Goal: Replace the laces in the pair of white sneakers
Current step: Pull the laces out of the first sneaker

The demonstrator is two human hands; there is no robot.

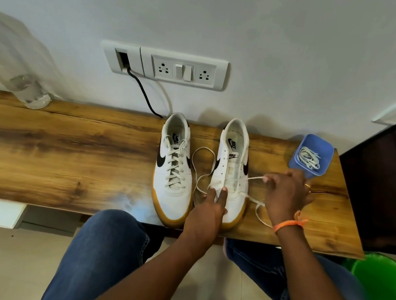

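So on my feed the worktop fills mid-frame, both sneakers at center: laced one, then the right sneaker. My left hand presses its toe, fingers straight; right hand pinches the lace.

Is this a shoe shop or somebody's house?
Probably a room in a home. A wooden wall-side desk sits under a white wall socket panel, a green plastic bin stands on the floor, and only one pair of white sneakers is out.

White sneakers w/ black swooshes, blue cup, green bin.
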